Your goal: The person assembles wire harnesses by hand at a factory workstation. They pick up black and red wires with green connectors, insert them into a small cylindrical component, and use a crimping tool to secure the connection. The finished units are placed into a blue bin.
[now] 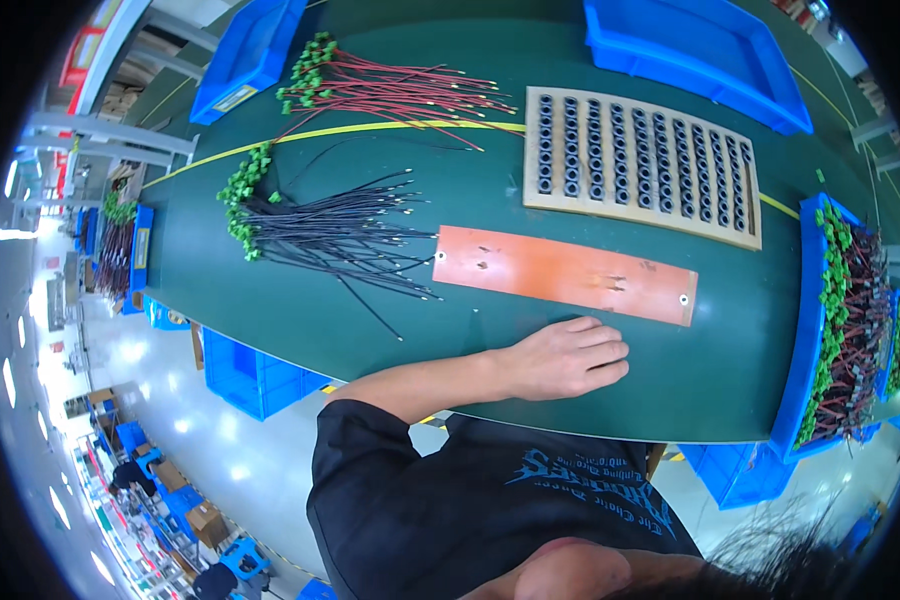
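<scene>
Green matting covers the bench on a factory floor, where a worker's left hand lies flat, fingers loosely curled and holding nothing, just below an orange plate; the right hand is out of view. Beyond the plate sit a tray of black rings, black wires, red wires and blue bins. Work appears paused between pieces, and any pickup would call for a reach across the plate.
</scene>
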Available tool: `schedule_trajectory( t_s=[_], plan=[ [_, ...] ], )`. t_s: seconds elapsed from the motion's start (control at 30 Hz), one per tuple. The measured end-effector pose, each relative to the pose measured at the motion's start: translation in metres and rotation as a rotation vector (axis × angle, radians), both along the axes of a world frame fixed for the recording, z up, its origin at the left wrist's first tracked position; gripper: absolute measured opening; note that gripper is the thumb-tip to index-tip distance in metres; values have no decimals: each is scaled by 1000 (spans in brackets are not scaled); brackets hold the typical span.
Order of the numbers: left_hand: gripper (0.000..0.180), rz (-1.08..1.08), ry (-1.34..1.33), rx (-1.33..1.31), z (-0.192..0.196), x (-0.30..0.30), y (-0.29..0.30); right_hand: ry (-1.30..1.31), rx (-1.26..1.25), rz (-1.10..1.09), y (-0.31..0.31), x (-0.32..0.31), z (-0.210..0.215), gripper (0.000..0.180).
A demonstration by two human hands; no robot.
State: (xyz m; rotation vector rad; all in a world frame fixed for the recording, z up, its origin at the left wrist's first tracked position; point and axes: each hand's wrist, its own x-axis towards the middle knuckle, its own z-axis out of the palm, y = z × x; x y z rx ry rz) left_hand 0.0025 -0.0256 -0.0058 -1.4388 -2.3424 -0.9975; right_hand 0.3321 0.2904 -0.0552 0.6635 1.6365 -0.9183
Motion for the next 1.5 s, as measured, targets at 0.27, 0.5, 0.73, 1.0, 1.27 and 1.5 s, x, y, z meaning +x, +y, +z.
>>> schedule_trajectory(
  t_s=[0.27, 0.5, 0.73, 1.0, 1.27, 1.5],
  plan=[
    [37, 810, 226, -371, 52, 2, -187, 8, -24, -63, -27, -8, -10, 13],
    [18, 1469, 45, -467, 66, -52, -343, 17, -38, 23, -22, -28, -22, 13],
    [24, 1512, -248, -323, 44, -64, -402, 17, -45, 6, -29, -29, -20, 12],
    [27, 1011, -153, -346, 36, -90, -380, 54, -52, 10, -31, -31, -20, 12],
    [19, 1145, 9, -541, 41, -105, -363, 73, -53, -20, -30, -27, -21, 12],
    [37, 686, 269, -522, 40, -141, -294, 103, -51, 7, -27, -33, -23, 11]
  ],
)
